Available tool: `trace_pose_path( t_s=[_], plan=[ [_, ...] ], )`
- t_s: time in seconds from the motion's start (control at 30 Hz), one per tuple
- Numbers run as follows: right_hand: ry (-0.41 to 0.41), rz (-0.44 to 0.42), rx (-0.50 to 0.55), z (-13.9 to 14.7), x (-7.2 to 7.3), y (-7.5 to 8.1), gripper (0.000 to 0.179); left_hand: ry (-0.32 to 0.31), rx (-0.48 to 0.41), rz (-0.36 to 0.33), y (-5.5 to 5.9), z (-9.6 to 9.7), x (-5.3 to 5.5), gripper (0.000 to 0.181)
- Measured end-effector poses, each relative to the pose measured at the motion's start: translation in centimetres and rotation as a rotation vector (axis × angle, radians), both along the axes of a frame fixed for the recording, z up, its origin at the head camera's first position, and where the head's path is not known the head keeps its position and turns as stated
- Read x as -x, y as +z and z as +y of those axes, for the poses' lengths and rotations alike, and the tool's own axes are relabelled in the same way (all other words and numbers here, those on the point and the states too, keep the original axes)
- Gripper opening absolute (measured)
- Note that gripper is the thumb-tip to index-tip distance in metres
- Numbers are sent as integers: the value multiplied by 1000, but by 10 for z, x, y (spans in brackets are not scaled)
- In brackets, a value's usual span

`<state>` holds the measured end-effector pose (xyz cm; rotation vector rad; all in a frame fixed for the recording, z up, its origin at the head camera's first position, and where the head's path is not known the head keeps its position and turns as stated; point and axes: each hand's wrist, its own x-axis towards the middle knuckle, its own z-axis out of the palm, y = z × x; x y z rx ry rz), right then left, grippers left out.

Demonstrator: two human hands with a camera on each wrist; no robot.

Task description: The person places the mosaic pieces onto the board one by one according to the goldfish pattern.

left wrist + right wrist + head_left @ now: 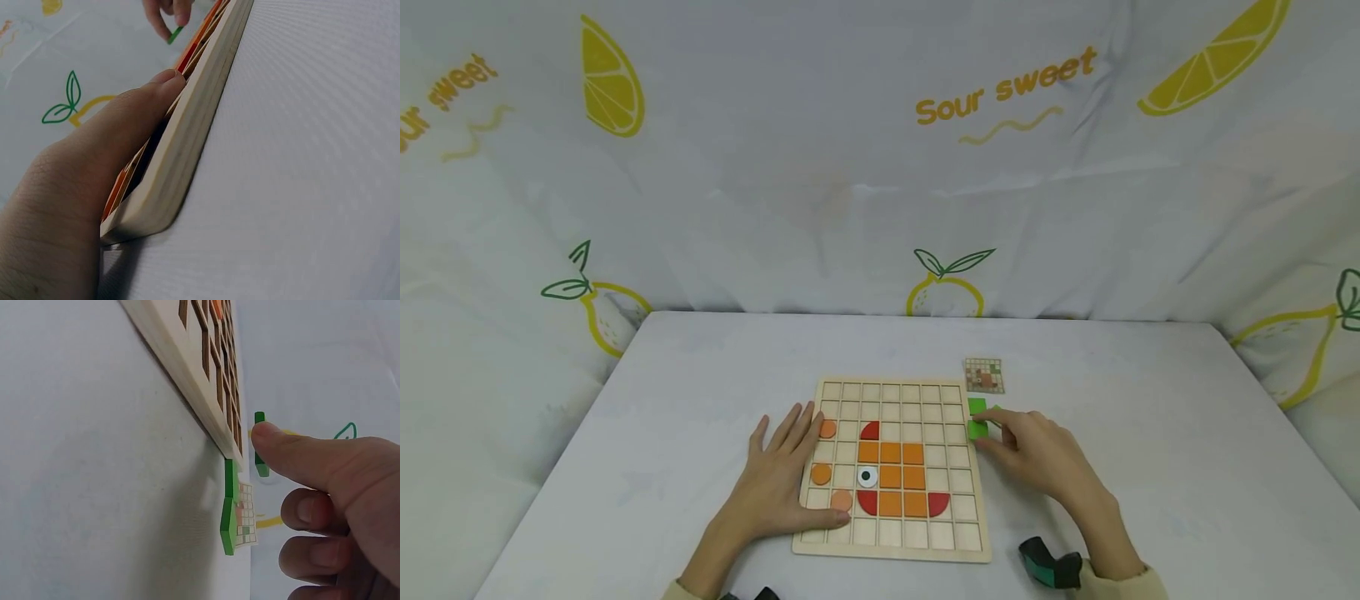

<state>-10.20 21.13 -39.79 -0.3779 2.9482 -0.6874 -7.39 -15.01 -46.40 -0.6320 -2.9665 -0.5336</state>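
A wooden grid board point(891, 533) lies flat before me. My left hand point(782, 479) rests on its left side with fingers spread, the thumb point(140, 103) lying over the board's edge. Beyond the board's right edge, my right hand point(1041, 454) pinches a green tile point(261, 464) between thumb and fingers, above the table. Two more green tiles point(229, 528) lie by the board's far right corner. Set in the grid are orange square tiles point(891, 477), red rounded tiles point(938, 504), orange discs point(821, 474) and an eye disc point(867, 477).
A small card point(985, 375) printed with a coloured grid lies behind the green tiles. White cloth covers the table point(625, 492), and a lemon-printed curtain point(820, 208) hangs behind it. A black and green strap device point(1048, 567) is at my right wrist.
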Motion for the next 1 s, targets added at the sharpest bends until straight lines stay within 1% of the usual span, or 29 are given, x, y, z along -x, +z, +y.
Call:
trace_pose_path(
  t_s=[0.37, 0.77, 0.83, 1.0],
  plan=[
    [22, 4, 20, -14, 7, 8, 28, 3, 9, -3, -1, 0, -1, 132],
    [31, 29, 68, -32, 13, 8, 25, -1, 6, 11, -1, 0, -1, 132],
    [29, 23, 66, -36, 14, 7, 26, -1, 6, 12, -1, 0, -1, 132],
    [16, -27, 71, -46, 15, 4, 27, -1, 3, 8, -1, 0, -1, 132]
  ],
)
